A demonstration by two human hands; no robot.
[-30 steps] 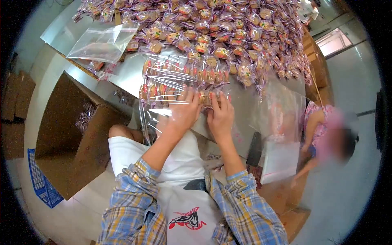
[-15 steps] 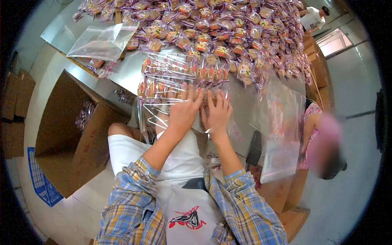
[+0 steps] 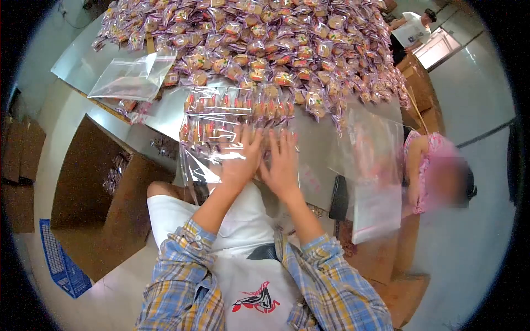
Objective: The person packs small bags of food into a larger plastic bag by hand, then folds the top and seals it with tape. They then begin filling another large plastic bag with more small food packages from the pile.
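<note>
Presently, one clear bag of packets is lying on the counter; left hand and right hand are resting atop, uncurled, clasping nothing. Probably light, slippery, crushable; filled sides are likely offering safest hold.

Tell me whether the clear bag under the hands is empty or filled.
Partly filled: wrapped snacks sit in rows inside the clear bag, visible through its plastic, while its slack lower-left part shows none.

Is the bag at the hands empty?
No, two rows of wrapped snacks show through the clear bag at the left hand and right hand.
</note>
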